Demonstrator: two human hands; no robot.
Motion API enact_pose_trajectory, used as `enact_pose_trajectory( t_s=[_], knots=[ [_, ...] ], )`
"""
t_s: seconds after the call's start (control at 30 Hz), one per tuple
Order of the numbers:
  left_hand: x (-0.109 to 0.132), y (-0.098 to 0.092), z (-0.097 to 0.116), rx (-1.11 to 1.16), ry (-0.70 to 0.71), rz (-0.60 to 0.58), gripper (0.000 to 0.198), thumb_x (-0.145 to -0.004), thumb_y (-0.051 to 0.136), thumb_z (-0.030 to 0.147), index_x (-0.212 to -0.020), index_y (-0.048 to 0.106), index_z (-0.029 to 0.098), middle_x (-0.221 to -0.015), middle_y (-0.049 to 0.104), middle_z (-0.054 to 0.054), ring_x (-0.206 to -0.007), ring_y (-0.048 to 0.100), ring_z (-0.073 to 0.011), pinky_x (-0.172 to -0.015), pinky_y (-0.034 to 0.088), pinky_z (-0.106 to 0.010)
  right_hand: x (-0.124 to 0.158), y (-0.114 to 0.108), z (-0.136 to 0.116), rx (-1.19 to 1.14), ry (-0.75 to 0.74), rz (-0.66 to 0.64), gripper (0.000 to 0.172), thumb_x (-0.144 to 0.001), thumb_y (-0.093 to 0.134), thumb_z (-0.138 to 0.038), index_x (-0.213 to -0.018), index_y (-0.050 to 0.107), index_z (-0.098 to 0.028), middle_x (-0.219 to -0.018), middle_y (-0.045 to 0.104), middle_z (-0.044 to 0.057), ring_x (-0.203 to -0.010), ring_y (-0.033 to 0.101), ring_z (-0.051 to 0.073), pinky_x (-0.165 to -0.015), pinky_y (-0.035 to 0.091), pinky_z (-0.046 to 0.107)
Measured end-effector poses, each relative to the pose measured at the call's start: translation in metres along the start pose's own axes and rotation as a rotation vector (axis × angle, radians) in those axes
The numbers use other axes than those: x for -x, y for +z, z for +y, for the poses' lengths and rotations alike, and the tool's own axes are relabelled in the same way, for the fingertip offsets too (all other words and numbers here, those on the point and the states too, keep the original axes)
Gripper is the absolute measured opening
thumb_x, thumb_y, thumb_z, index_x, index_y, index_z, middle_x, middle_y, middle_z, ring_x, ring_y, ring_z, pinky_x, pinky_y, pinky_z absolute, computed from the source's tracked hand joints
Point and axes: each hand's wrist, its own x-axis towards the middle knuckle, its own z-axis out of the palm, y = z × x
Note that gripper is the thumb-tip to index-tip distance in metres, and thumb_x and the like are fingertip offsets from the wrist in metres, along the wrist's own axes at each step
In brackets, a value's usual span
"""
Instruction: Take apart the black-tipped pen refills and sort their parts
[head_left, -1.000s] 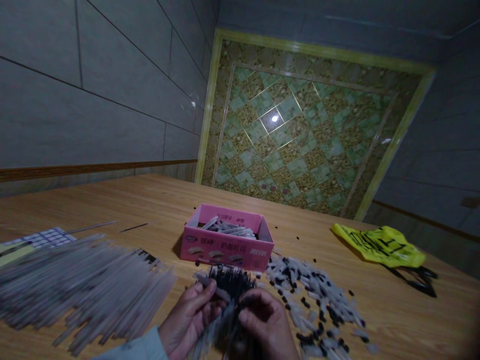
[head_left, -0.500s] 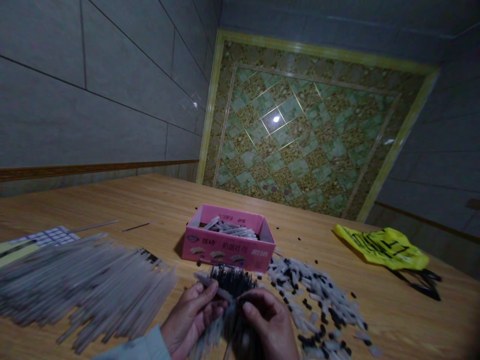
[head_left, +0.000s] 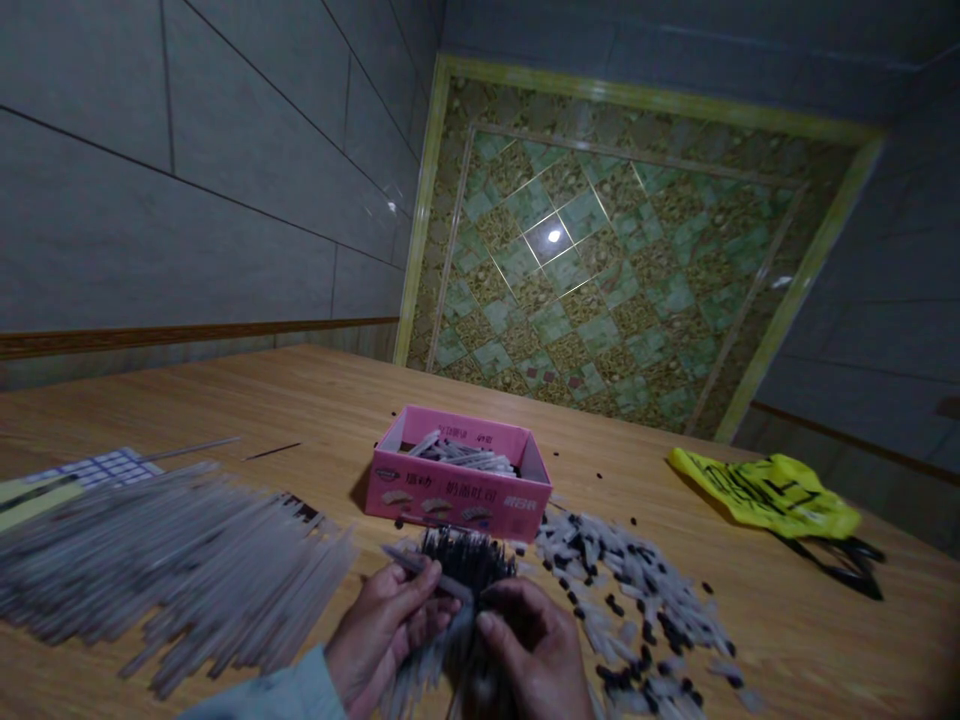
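Observation:
My left hand (head_left: 394,625) pinches a thin greyish translucent tube (head_left: 427,574), which slants down to the right. Close beside it, at the tube's lower right end, the fingers of my right hand (head_left: 536,640) are pressed together; what they hold is too small and blurred to name. Beneath and behind both hands lies a bundle of dark-tipped thin sticks (head_left: 469,560). Just beyond it stands a pink box (head_left: 457,497) with pale tubes (head_left: 465,458) inside.
Many long translucent tubes (head_left: 180,580) are spread on the wooden table (head_left: 300,400) at left, near a checked cloth (head_left: 120,465). Small clear and black pieces (head_left: 645,590) lie scattered at right. A yellow bag (head_left: 765,490) with black handles lies far right.
My right hand's fingers have shifted slightly away from the tube's end. My left hand still holds the tube, almost in the same place.

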Motion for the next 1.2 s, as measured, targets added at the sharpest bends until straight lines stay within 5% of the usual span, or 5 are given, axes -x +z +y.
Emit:
enact_pose_trajectory(
  t_s=[0.27, 0.7, 1.2],
  knots=[
    [0.0017, 0.0014, 0.0015, -0.032, 0.019, 0.019, 0.032, -0.065, 0.075, 0.025, -0.081, 0.05, 0.015, -0.067, 0.07, -0.005, -0.055, 0.065, -0.0125, -0.055, 0.054, -0.021, 0.0029, 0.0059, -0.002, 0.019, 0.008, 0.093, 0.01, -0.062, 0.068, -0.021, -0.07, 0.067, -0.014, -0.063, 0.065, 0.004, -0.061, 0.059, 0.018, -0.057, 0.046, 0.024],
    [0.0006, -0.0016, -0.0019, -0.096, 0.053, 0.034, 0.033, -0.067, 0.073, 0.025, -0.084, 0.047, 0.016, -0.066, 0.07, -0.007, -0.056, 0.066, -0.0134, -0.055, 0.054, -0.022, 0.0039, 0.0021, -0.0067, 0.266, -0.132, 0.031, 0.009, -0.069, 0.061, -0.022, -0.071, 0.067, -0.016, -0.066, 0.066, 0.005, -0.066, 0.061, 0.02, -0.058, 0.047, 0.024],
    [-0.0014, -0.001, -0.0015, -0.122, 0.078, 0.013, 0.034, -0.063, 0.075, 0.027, -0.08, 0.048, 0.016, -0.063, 0.07, -0.006, -0.057, 0.066, -0.0149, -0.054, 0.053, -0.022, 0.0035, 0.0034, 0.0001, 0.283, -0.177, 0.057, 0.011, -0.07, 0.057, -0.023, -0.068, 0.066, -0.017, -0.064, 0.062, 0.004, -0.063, 0.059, 0.019, -0.055, 0.043, 0.024]
  ],
)
